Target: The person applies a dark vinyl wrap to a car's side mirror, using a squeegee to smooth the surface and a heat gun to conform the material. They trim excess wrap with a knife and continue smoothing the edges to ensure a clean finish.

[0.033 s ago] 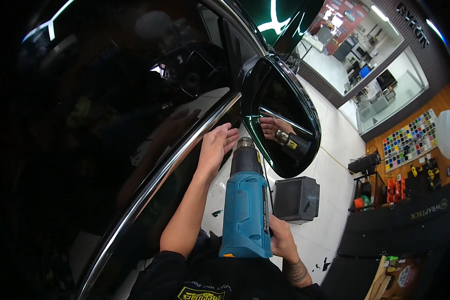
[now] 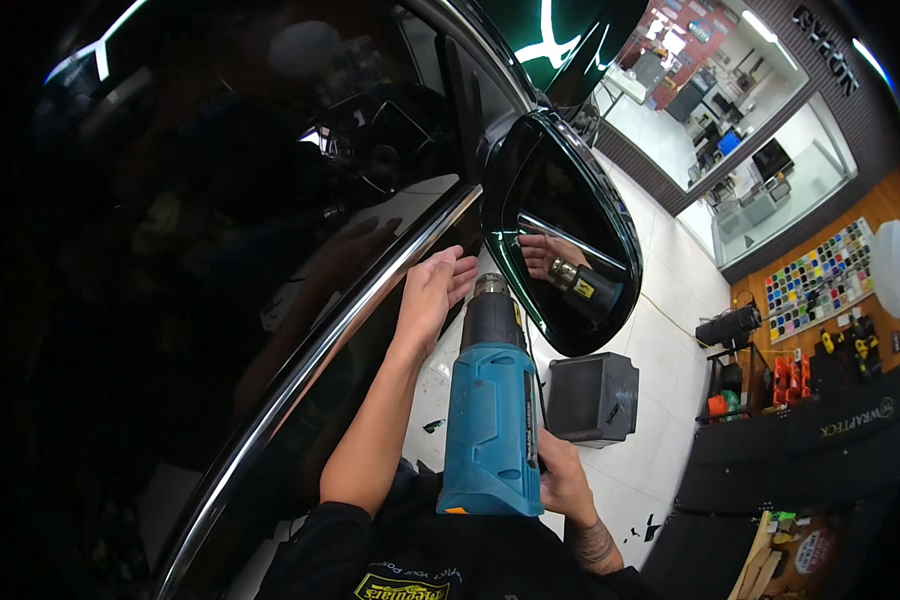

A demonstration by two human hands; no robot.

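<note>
I count two bare hands at work around one teal-and-black heat gun (image 2: 490, 430). The left hand (image 2: 432, 283) is held flat and open, fingers nearly straight toward two o'clock, with nothing in it; whether its fingertips touch anything I cannot tell. The right hand (image 2: 566, 478) is curled closed about the gun's handle, though most of that grip is hidden behind the body.

The gun's long axis runs almost straight from six to twelve, its single metal nozzle (image 2: 490, 285) at the twelve o'clock end, just beside the left fingers. Taking the gun's body as the centre of the dial, the left hand sits at eleven and the right hand at four, so the tool lies between them.

One wing mirror (image 2: 560, 150) stands close ahead of the nozzle toward one o'clock, its long axis leaning from eleven to five; its glass reflects one hand and one nozzle. One chrome trim strip (image 2: 300, 385) slants along the dark car door from seven to one, passing the left forearm.

At three o'clock, one black box (image 2: 592, 400) rests on the pale tiled floor (image 2: 660, 290). Farther off at two, one board of many colour swatches (image 2: 820, 280) stands out against brown wood.
</note>
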